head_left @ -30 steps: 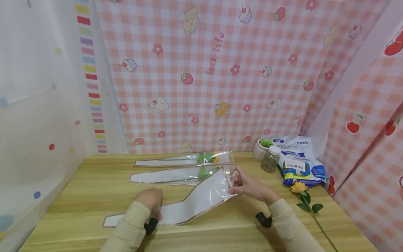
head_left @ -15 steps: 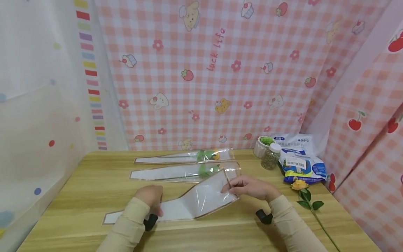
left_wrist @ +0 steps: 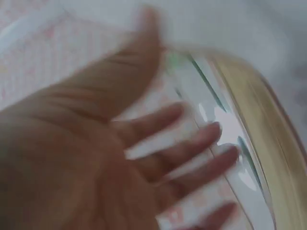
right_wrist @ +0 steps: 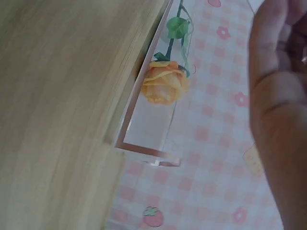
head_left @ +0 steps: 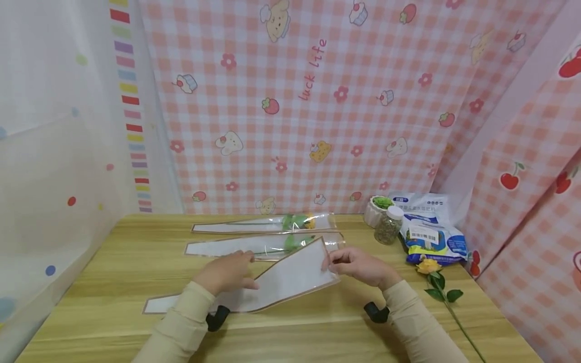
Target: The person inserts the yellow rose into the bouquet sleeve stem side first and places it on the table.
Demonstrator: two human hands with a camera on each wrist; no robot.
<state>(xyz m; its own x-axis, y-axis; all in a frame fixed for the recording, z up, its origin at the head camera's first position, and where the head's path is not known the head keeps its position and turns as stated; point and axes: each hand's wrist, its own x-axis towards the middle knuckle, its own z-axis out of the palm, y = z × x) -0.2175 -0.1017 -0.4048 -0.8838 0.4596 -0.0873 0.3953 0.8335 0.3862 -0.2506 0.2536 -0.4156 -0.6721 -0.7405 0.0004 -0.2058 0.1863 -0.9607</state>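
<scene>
A flat white flower sleeve with a brown border and clear film [head_left: 290, 282] slants across the table, its wide right end raised. My right hand [head_left: 363, 264] pinches that end at its edge; in the right wrist view only the side of the hand [right_wrist: 273, 96] shows, fingers curled. My left hand [head_left: 222, 272] hovers over the sleeve's middle, and the left wrist view shows its fingers and thumb spread, blurred [left_wrist: 110, 158]. Beyond lie two similar sleeves, a nearer one [head_left: 213, 248] and a farther one [head_left: 222, 228], each with a flower inside. A yellow rose [right_wrist: 165, 84] shows through one.
A loose yellow rose [head_left: 428, 266] with a long stem lies at the right of the wooden table [head_left: 104, 282]. Behind it are a blue and white bag [head_left: 436, 242], a lidded jar [head_left: 388, 229] and a potted plant [head_left: 375, 214]. A checked cloth [head_left: 254, 126] hangs behind.
My left hand has lifted off the sleeve and its fingers have spread. My right hand has shifted its grip along the sleeve's raised end, and the bend in the sleeve has flattened.
</scene>
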